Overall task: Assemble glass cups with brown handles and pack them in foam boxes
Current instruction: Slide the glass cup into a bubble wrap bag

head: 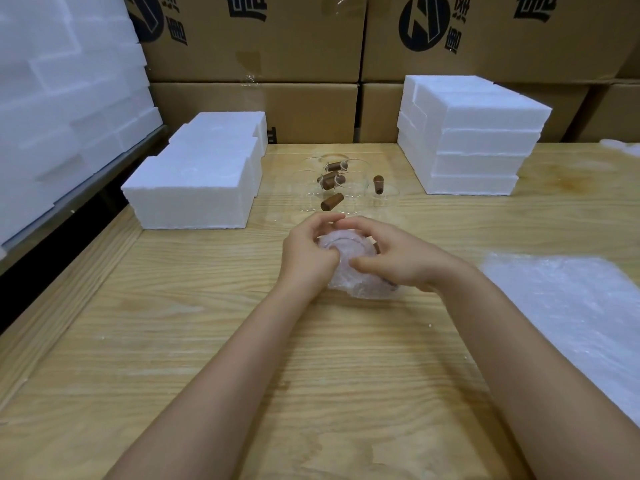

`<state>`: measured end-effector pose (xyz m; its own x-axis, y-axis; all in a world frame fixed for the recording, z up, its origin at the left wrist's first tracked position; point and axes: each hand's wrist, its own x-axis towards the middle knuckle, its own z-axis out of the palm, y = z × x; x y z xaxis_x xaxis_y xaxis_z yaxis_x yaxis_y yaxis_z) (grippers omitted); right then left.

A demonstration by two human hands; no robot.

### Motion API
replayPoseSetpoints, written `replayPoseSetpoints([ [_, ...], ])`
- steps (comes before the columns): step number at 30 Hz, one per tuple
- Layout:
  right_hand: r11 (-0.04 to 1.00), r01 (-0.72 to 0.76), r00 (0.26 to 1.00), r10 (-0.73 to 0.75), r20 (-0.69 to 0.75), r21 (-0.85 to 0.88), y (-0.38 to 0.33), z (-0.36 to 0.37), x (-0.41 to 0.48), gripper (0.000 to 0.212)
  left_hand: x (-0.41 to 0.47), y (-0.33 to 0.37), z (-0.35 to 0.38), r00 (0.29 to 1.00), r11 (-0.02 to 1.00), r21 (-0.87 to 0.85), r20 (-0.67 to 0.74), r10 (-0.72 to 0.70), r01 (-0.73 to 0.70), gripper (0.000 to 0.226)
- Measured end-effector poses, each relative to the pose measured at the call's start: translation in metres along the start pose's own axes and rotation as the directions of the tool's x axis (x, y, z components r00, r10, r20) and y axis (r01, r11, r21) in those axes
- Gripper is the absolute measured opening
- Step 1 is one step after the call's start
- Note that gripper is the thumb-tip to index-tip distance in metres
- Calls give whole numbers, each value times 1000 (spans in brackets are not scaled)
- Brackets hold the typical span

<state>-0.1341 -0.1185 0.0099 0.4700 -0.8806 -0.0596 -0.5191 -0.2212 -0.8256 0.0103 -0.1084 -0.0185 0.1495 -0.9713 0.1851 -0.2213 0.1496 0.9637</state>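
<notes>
Step in hand: wrapping, ahead of boxing. My left grip (308,251) and right grip (391,258) both curl round one wrapped glass cup (349,261) at mid-tabletop (242,341), fingertips pinching the clear wrap together over its top.

Judged next: tuck the loose edges, then carry the bundle to the foam boxes (194,192) on my left, which calls for one standing open.

Unwrapped cups (329,188) wait just behind.

Hard to make out:
- The cup's outline under the wrap; only a sliver of brown handle (376,249) shows.
- Whether any box is open.
</notes>
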Motion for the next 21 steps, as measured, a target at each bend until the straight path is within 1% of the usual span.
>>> replayPoseSetpoints([
  [2, 991, 20, 994, -33, -104, -132, -3, 13, 6, 70, -4, 3, 4, 999, 1000, -3, -36, 16, -16, 56],
  [3, 988, 16, 983, -44, -178, -156, -4, 18, 8, 71, -6, 4, 5, 999, 1000, -15, -49, 20, -21, 54],
  [4, 992, 6, 965, -40, -259, -129, -3, 21, 10, 69, -7, 5, 5, 999, 999, -40, -46, 29, -31, 53],
  [6, 1000, -7, 919, 5, -395, -4, -2, 23, 12, 60, -9, 8, 5, 999, 993, -115, 27, 45, -42, 64],
  [8, 997, -36, 878, 67, -474, 74, 2, 19, 12, 51, -9, 9, 6, 991, 985, -173, 129, 38, -15, 76],
  [9, 994, -63, 864, 97, -493, 85, 4, 18, 12, 51, -9, 8, 7, 985, 983, -182, 171, 23, 8, 78],
  [12, 983, -132, 851, 177, -494, 126, 5, 16, 11, 56, -7, 5, 8, 967, 983, -165, 254, -36, 80, 82],
  [15, 968, -141, 869, 222, -443, 210, 1, 18, 10, 56, -2, -1, 7, 970, 987, -132, 238, -53, 86, 81],
  [18, 976, -113, 925, 172, -340, 185, -3, 19, 10, 51, 1, -5, 7, 990, 991, -108, 128, -60, 74, 68],
  [21, 972, -62, 967, 114, -229, 225, -6, 21, 9, 62, 5, -12, 5, 990, 983, -129, -46, -135, 128, 52],
])
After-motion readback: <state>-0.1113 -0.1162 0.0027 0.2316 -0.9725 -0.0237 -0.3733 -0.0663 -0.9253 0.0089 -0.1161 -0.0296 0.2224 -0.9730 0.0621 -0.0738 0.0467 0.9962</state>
